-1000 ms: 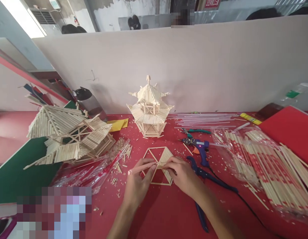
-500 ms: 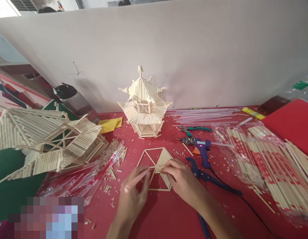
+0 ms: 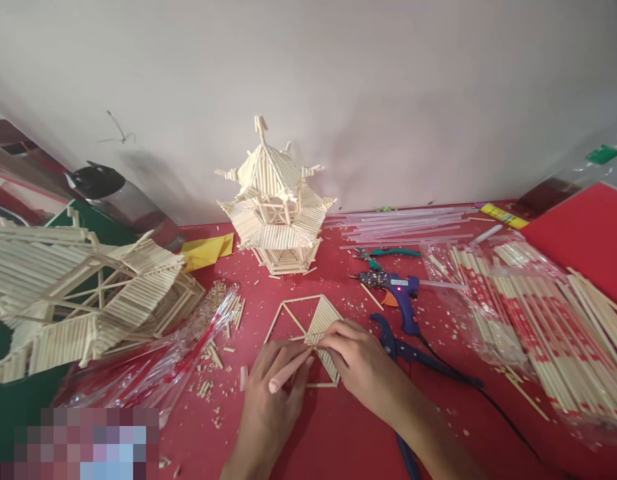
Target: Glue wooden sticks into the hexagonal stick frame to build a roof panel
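Head view: the hexagonal stick frame (image 3: pixel 322 315) lies flat on the red table (image 3: pixel 348 440), in front of the upright pagoda model (image 3: pixel 276 237). We judge that uneven fingertip pressure could skew its thin struts, or a slip of the pink pen-like rod (image 3: pixel 287 373) could knock a slat loose. Grip: our left hand (image 3: pixel 273 377) is closed round that rod; our right hand (image 3: pixel 361 357) has thumb and forefinger nearly together above the frame's centre, and we cannot tell whether they pinch anything.
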